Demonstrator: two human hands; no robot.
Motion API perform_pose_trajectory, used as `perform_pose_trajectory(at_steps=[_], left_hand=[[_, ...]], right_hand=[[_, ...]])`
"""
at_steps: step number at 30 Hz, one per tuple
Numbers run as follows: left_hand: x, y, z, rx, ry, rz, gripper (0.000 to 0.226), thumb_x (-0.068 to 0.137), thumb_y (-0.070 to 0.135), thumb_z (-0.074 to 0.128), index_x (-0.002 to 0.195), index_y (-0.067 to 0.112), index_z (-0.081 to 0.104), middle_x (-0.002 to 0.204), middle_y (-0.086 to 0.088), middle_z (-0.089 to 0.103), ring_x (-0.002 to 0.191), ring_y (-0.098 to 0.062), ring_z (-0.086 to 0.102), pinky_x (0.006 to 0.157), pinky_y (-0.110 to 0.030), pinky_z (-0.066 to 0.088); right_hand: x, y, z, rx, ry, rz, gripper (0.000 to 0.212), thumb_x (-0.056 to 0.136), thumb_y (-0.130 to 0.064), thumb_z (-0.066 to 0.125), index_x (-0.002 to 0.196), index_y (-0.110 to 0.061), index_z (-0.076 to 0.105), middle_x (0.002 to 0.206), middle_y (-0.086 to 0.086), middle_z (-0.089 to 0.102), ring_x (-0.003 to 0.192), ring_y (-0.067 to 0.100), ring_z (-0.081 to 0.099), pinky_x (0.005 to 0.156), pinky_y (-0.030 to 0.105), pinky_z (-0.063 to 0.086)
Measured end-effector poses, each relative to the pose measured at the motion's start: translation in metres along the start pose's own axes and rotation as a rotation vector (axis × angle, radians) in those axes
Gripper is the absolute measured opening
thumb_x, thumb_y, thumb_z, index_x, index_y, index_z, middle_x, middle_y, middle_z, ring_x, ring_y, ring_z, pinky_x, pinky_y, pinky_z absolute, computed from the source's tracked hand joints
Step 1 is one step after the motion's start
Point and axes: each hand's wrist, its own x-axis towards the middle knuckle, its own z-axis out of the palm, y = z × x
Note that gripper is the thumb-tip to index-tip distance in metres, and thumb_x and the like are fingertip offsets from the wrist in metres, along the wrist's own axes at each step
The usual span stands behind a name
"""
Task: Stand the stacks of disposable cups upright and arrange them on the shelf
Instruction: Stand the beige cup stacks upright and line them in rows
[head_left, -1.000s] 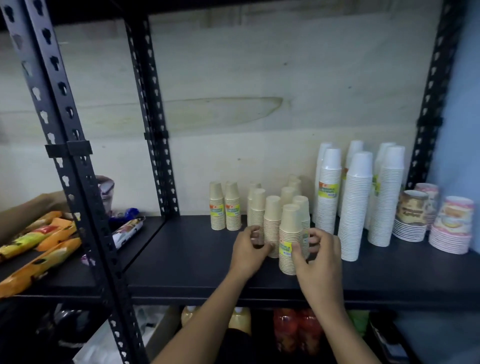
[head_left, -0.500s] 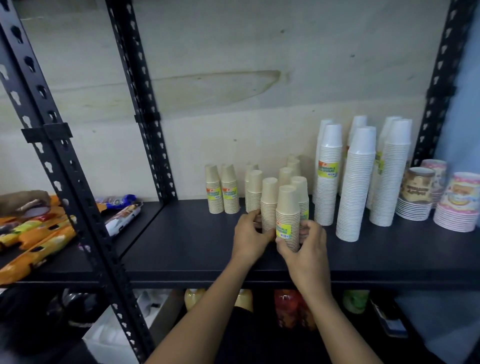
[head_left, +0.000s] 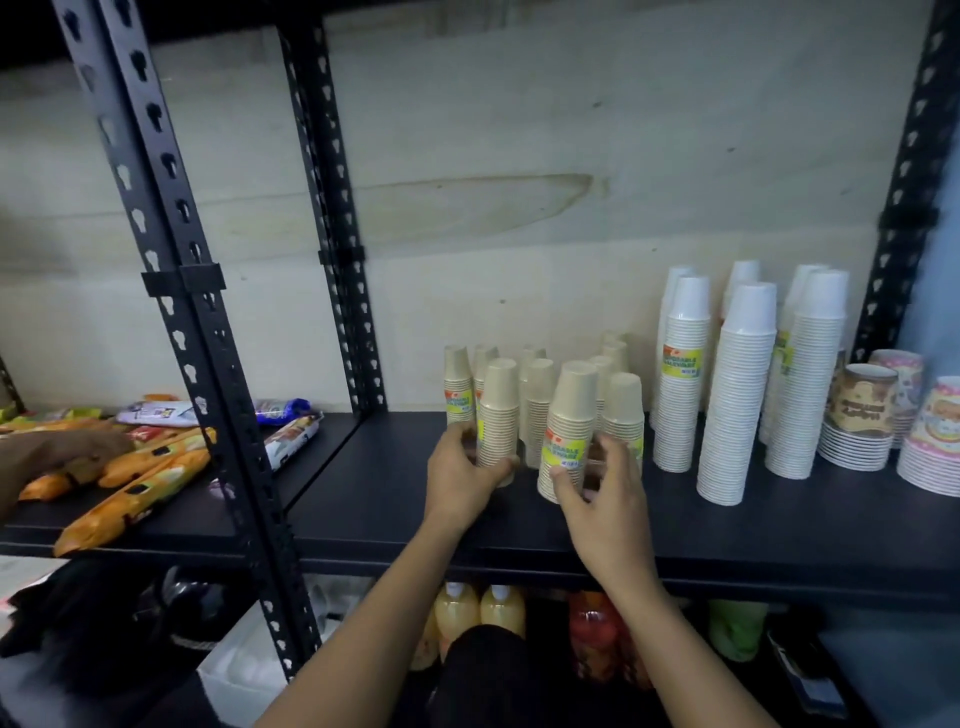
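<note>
Across the whole scene a black metal shelf (head_left: 395, 499) is running left to right, with perforated uprights rising from it in front of a pale wall. Far right on its board, tall stacks of white cups (head_left: 737, 395) are standing upright, rims down, in two rows. Right of them, shorter stacks of patterned paper bowls (head_left: 862, 410) are sitting close together. On the left bay, long orange snack packets (head_left: 135, 467) are lying flat in a loose heap, and another person's hand (head_left: 57, 452) is resting on them. Below the board, juice bottles (head_left: 478, 608) are showing between the two forearms.

Near the middle of the board, just left of the white cups, a cluster of short beige cup stacks (head_left: 537, 405) is standing upright. The left hand (head_left: 462, 478) is gripping the base of a plain beige stack (head_left: 497, 415) at the near left of that cluster, fingers curling round it. The right hand (head_left: 602, 499) is grasping the labelled beige stack (head_left: 569, 431) at the near middle, thumb pressing its lower front and fingers wrapping its right side. Both held stacks are standing upright with their rims down on the board, near its front edge.
</note>
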Motion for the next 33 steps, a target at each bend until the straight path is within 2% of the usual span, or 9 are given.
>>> perform_pose_trajectory(at_steps=[4, 8, 11, 13, 17, 22, 27, 30, 33], left_hand=[[0.009, -0.024, -0.039, 0.038, 0.039, -0.068, 0.059, 0.072, 0.039, 0.091, 0.114, 0.029, 0.051, 0.106, 0.015, 0.063, 0.093, 0.005, 0.06, 0.071, -0.01, 0.044], [0.021, -0.045, -0.057, 0.088, 0.044, -0.109, 0.062, 0.073, 0.039, 0.091, 0.117, 0.026, 0.051, 0.111, 0.009, 0.063, 0.098, -0.008, 0.063, 0.079, -0.019, 0.049], [0.029, -0.054, -0.057, 0.075, 0.037, -0.131, 0.061, 0.071, 0.038, 0.092, 0.114, 0.026, 0.05, 0.107, 0.011, 0.06, 0.091, 0.0, 0.059, 0.071, -0.014, 0.044], [0.035, -0.059, -0.054, 0.061, 0.039, -0.137, 0.061, 0.071, 0.039, 0.092, 0.113, 0.026, 0.051, 0.106, 0.012, 0.061, 0.091, -0.001, 0.059, 0.071, -0.015, 0.045], [0.054, -0.068, -0.039, 0.019, 0.041, -0.163, 0.06, 0.069, 0.041, 0.093, 0.112, 0.024, 0.054, 0.109, 0.008, 0.065, 0.096, -0.008, 0.062, 0.08, -0.025, 0.049], [0.077, -0.08, -0.025, -0.015, 0.013, -0.167, 0.062, 0.069, 0.043, 0.093, 0.115, 0.027, 0.054, 0.112, 0.009, 0.065, 0.099, -0.009, 0.063, 0.083, -0.025, 0.05], [0.087, -0.086, -0.019, -0.035, 0.0, -0.138, 0.064, 0.068, 0.042, 0.094, 0.114, 0.029, 0.053, 0.108, 0.013, 0.063, 0.092, 0.001, 0.062, 0.08, -0.021, 0.051], [0.086, -0.087, -0.017, -0.038, -0.019, -0.115, 0.072, 0.067, 0.041, 0.095, 0.124, 0.024, 0.053, 0.107, 0.017, 0.061, 0.091, 0.009, 0.059, 0.077, -0.014, 0.047], [0.081, -0.089, -0.02, -0.05, -0.073, -0.1, 0.078, 0.071, 0.042, 0.089, 0.135, 0.029, 0.046, 0.108, 0.03, 0.056, 0.092, 0.021, 0.055, 0.074, -0.006, 0.04]], right_hand=[[0.009, -0.012, 0.037, 0.009, -0.142, 0.028, 0.058, 0.093, -0.024, 0.072, 0.144, -0.019, 0.045, 0.133, -0.004, 0.052, 0.117, 0.011, 0.059, 0.095, 0.043, 0.057], [0.018, -0.016, 0.069, -0.001, -0.189, 0.05, 0.053, 0.093, -0.025, 0.07, 0.141, -0.02, 0.047, 0.132, -0.004, 0.053, 0.118, 0.012, 0.059, 0.099, 0.04, 0.055], [0.028, -0.012, 0.087, -0.025, -0.216, 0.078, 0.052, 0.093, -0.021, 0.071, 0.139, -0.015, 0.048, 0.133, 0.001, 0.056, 0.12, 0.015, 0.059, 0.102, 0.041, 0.052], [0.034, -0.009, 0.097, -0.068, -0.222, 0.08, 0.051, 0.093, -0.02, 0.071, 0.139, -0.012, 0.049, 0.133, 0.003, 0.056, 0.12, 0.018, 0.058, 0.103, 0.039, 0.051], [0.048, 0.001, 0.117, -0.181, -0.211, 0.066, 0.05, 0.093, -0.018, 0.072, 0.136, -0.009, 0.049, 0.132, 0.007, 0.055, 0.12, 0.021, 0.055, 0.096, 0.027, 0.043], [0.063, 0.01, 0.136, -0.21, -0.177, 0.101, 0.051, 0.093, -0.014, 0.072, 0.136, -0.008, 0.047, 0.134, 0.009, 0.053, 0.123, 0.023, 0.052, 0.103, 0.032, 0.044], [0.071, 0.016, 0.147, -0.226, -0.161, 0.117, 0.049, 0.094, -0.013, 0.069, 0.136, -0.007, 0.045, 0.133, 0.009, 0.051, 0.122, 0.023, 0.052, 0.101, 0.031, 0.043], [0.072, 0.017, 0.149, -0.235, -0.154, 0.142, 0.05, 0.094, -0.013, 0.069, 0.137, -0.007, 0.044, 0.135, 0.01, 0.051, 0.123, 0.024, 0.052, 0.101, 0.031, 0.042], [0.069, 0.018, 0.15, -0.237, -0.18, 0.169, 0.057, 0.093, -0.018, 0.071, 0.141, -0.008, 0.042, 0.137, 0.01, 0.053, 0.126, 0.026, 0.053, 0.101, 0.033, 0.043]])
